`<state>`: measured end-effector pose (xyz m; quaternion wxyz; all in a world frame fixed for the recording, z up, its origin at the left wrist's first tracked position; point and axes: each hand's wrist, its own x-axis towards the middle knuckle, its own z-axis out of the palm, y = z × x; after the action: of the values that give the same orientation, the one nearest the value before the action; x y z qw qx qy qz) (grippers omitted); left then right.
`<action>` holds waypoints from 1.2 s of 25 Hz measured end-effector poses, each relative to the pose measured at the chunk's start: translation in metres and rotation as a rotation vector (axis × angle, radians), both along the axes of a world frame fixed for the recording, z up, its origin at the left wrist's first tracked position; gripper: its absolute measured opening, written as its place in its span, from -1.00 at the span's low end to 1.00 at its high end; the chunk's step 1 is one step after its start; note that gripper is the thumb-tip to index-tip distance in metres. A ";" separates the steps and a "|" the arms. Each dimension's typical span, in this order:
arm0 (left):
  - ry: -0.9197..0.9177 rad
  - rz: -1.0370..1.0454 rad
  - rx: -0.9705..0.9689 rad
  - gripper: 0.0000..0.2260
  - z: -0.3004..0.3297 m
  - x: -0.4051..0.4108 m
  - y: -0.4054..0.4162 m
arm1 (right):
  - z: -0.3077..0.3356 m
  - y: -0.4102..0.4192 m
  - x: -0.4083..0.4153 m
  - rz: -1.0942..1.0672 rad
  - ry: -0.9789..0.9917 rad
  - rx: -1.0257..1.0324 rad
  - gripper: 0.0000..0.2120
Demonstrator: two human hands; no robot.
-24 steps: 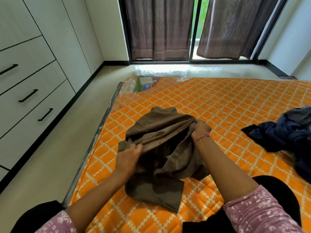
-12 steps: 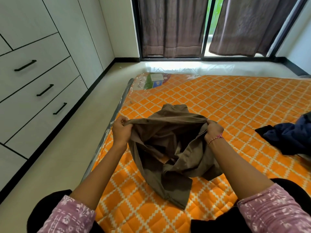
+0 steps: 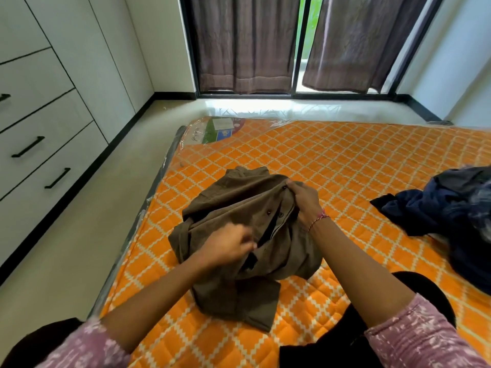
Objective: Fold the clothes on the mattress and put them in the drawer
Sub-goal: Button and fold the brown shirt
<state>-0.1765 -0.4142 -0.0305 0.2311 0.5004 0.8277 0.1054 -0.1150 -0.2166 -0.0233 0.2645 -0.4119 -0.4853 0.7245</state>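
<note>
A crumpled brown button shirt lies on the orange checked mattress, near its left edge. My right hand grips the shirt's buttoned front edge at its upper right. Lower down, my left hand pinches the fabric by the dark opening in the shirt's middle; it is blurred. The white drawers with black handles stand shut along the left wall.
A heap of dark blue clothes lies at the mattress's right edge. Bare floor runs between mattress and drawers. Curtains hang over a glass door behind. My knees in black are at the bottom.
My left hand has let go of the shirt's left edge and come in to its middle. The shirt, held spread a moment ago, has sunk back into a bunch.
</note>
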 end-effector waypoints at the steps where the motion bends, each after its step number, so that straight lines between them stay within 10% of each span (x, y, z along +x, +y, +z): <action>1: 0.080 0.135 0.305 -0.79 0.016 0.001 0.025 | 0.005 -0.004 0.004 0.048 0.017 0.029 -0.83; 13: -0.638 0.622 0.523 -0.89 0.024 -0.006 0.090 | 0.005 -0.019 0.043 0.204 -0.095 0.134 -0.94; 18: -0.626 0.704 0.548 -0.83 0.023 -0.008 0.092 | 0.015 -0.033 0.036 -0.066 -0.436 0.736 -0.81; 24: -0.054 0.127 0.461 -0.90 0.024 -0.006 0.083 | 0.018 -0.033 0.035 -0.262 -0.320 0.490 -0.97; 30: -0.428 0.191 0.378 -0.80 0.022 -0.026 0.067 | 0.006 -0.013 0.053 0.110 -0.542 0.581 -0.89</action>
<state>-0.2021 -0.3467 -0.0087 0.2922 0.4210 0.7692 0.3817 -0.0624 -0.2293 -0.0178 0.1932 -0.4698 -0.7433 0.4352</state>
